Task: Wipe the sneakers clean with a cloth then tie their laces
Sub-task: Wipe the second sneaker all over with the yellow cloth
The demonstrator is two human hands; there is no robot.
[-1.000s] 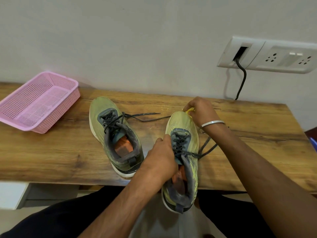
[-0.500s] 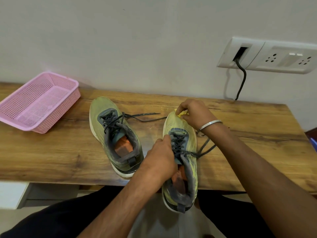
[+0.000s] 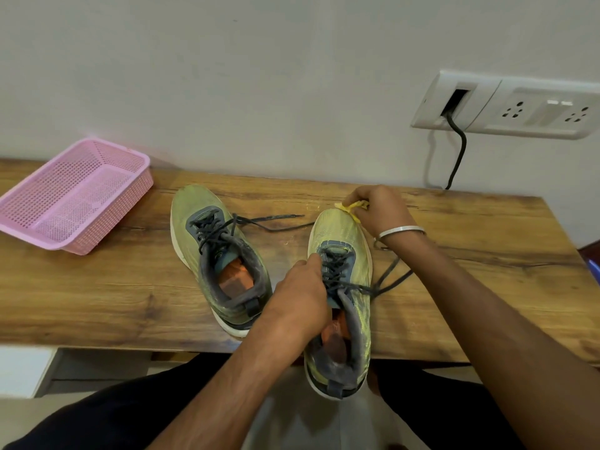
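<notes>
yellow cloth (image 3: 354, 207) mostly hidden in right hand (image 3: 378, 211), pink basket (image 3: 74, 196) cut off at left edge

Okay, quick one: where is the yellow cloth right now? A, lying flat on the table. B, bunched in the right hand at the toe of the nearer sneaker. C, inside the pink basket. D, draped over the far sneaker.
B: the yellow cloth is bunched in the right hand at the toe of the nearer sneaker.

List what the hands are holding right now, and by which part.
Left hand grips the right-side sneaker at its collar by the laces. Right hand pinches a bunched yellow cloth at the toe.
</notes>
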